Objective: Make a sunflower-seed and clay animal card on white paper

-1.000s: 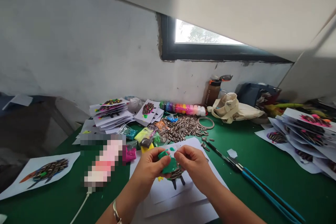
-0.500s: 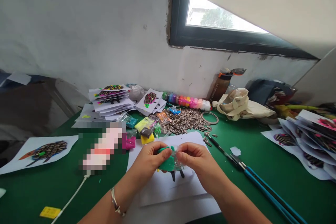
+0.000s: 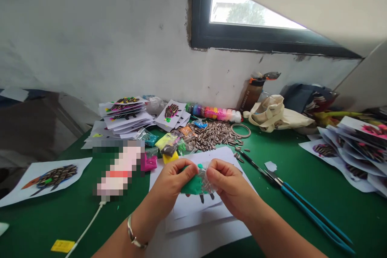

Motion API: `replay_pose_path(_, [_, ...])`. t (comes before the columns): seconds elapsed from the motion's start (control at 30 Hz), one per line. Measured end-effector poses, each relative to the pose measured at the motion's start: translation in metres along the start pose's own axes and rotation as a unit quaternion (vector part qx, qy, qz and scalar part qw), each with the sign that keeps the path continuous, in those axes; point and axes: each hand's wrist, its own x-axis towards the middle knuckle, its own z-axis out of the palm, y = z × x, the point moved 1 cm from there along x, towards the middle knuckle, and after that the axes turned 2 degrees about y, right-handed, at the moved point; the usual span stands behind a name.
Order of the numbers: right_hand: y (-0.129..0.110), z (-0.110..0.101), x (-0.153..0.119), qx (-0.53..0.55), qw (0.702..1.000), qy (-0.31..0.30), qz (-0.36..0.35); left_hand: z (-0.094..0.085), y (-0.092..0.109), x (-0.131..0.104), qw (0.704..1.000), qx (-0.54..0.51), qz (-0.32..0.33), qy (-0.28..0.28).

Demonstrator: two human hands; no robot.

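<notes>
Between my hands is a small clear plastic bag of green modelling clay. My left hand pinches the clay-filled side, thumb on top. On the other side, my right hand is closed on the crumpled clear end of the bag. Beneath them lie white paper sheets, and two dark leg-like strips show on the top sheet. My hands and the bag hide the rest of that picture. Just beyond are bags of clay in yellow and magenta.
Sunflower seeds lie heaped behind the paper, beside a tape roll. Tweezers with blue handles lie at right. Stacks of seed pictures stand at left and right. A cloth bag and brown bottle are behind.
The bag is stretched a little wider, with more of its clear end showing between my hands. The view has shifted slightly. Both hands keep their hold.
</notes>
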Motion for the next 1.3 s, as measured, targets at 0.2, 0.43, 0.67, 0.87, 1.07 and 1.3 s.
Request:
replay_pose_path(0.2, [-0.002,0.000,-0.001,-0.022,0.999,-0.025,0.004,-0.001,0.000,-0.001,1.000,0.027,0.014,-0.006])
replay_pose_path(0.43, [-0.006,-0.005,0.001,-0.133,0.991,-0.024,0.023,-0.001,0.004,-0.001,0.998,0.059,0.027,0.014])
replay_pose_path(0.67, [-0.005,-0.001,0.000,-0.076,0.995,-0.022,0.062,-0.001,0.000,-0.001,0.991,0.122,0.046,0.019])
replay_pose_path(0.87, [-0.015,-0.005,0.002,-0.211,0.977,0.035,-0.019,-0.005,0.004,-0.001,0.986,0.156,0.053,0.040])
replay_pose_path(1.07, [-0.018,-0.009,-0.002,-0.366,0.922,0.071,-0.110,-0.007,0.013,-0.002,0.981,0.161,0.073,0.076])
replay_pose_path(1.3, [-0.018,-0.009,-0.005,-0.377,0.906,0.106,-0.162,-0.010,0.008,-0.001,0.995,0.035,0.041,0.080])
